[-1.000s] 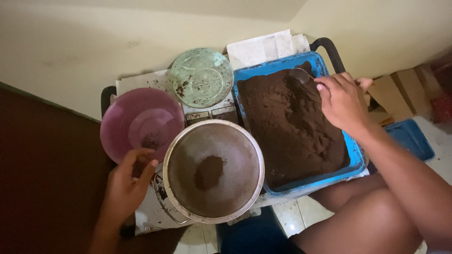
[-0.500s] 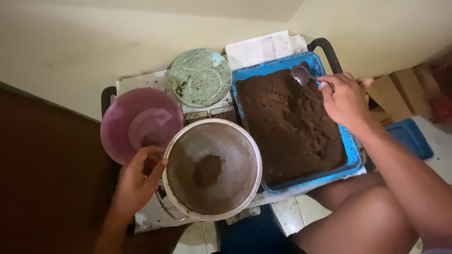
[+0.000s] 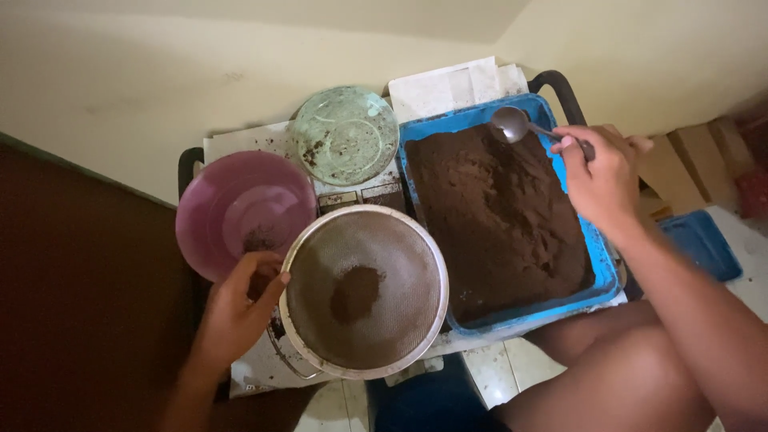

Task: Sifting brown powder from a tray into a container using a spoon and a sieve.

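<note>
My left hand (image 3: pixel 238 310) grips the left rim of a round metal sieve (image 3: pixel 365 291), which holds a small heap of brown powder at its centre. My right hand (image 3: pixel 602 177) holds a metal spoon (image 3: pixel 512 123); its bowl hovers over the far corner of a blue tray (image 3: pixel 605 264). Dark brown powder fills the tray to the right of the sieve.
A pink plastic bowl (image 3: pixel 242 210) with a little powder lies left of the sieve. A pale green lid (image 3: pixel 345 134) lies behind it. White paper (image 3: pixel 453 85) covers the small table. Cardboard boxes (image 3: pixel 670 165) and a blue lid (image 3: pixel 704 243) lie on the floor at right.
My right hand has lifted the spoon out of the tray's powder towards the far corner. My left hand has moved up to grip the sieve's rim.
</note>
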